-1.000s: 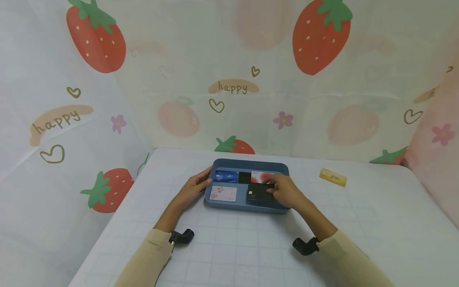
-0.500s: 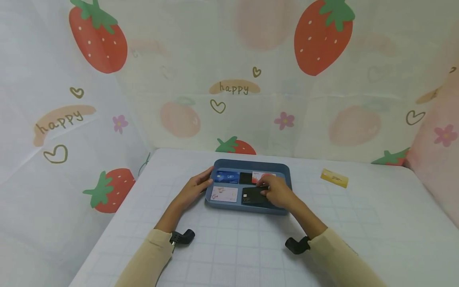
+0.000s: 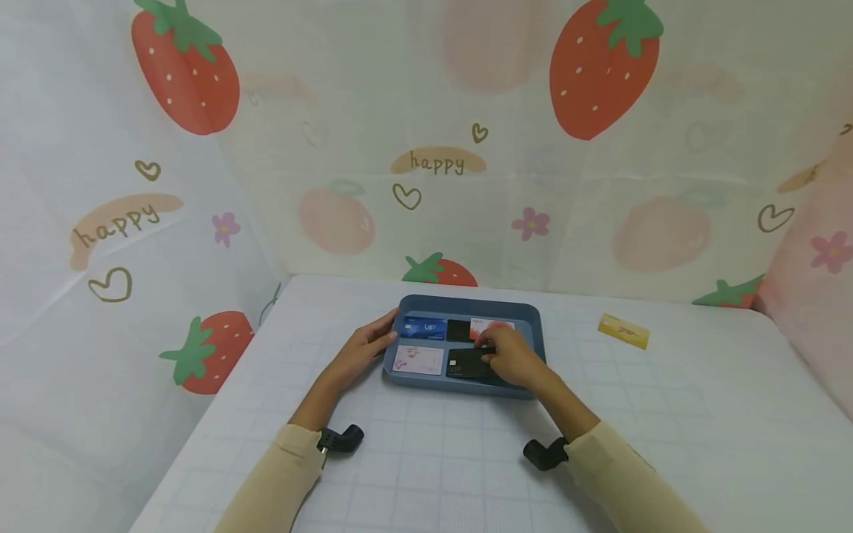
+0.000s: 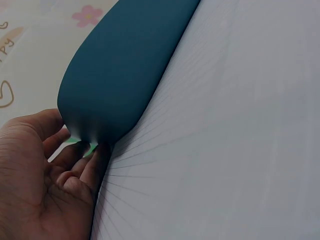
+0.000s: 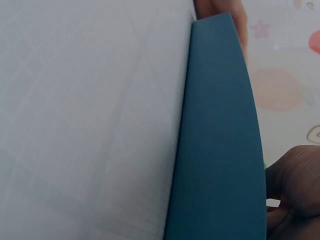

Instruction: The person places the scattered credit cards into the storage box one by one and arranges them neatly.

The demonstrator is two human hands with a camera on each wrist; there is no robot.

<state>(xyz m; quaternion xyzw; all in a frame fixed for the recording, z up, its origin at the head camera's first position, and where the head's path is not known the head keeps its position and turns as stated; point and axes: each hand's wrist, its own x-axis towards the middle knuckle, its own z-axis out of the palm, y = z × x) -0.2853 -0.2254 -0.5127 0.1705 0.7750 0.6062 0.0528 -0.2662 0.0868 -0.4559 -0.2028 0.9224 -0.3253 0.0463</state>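
Note:
A blue tray (image 3: 433, 382) lies on the table with several cards in it. My left hand (image 3: 363, 348) holds the tray's left end, thumb at the rim and fingers against the outer wall in the left wrist view. Over the tray's right half, my right hand (image 3: 513, 357) pinches a black VIP card (image 3: 466, 363) in the near right part. A blue VIP card (image 3: 424, 328) and a pale flowered card (image 3: 418, 360) lie on the left. Partly behind the right fingers is a red and white card (image 3: 481, 327), with a black patch (image 3: 457, 331) beside it.
A yellow card (image 3: 623, 331) lies on the white table (image 3: 426, 459), right of the tray. Behind the table hangs a strawberry-printed cloth (image 3: 500, 178). In the right wrist view the tray's near wall (image 5: 220, 130) hides the cards.
My right hand has moved a little to the left, and the black card has slid left with it inside the tray. The left hand stays at the tray's end.

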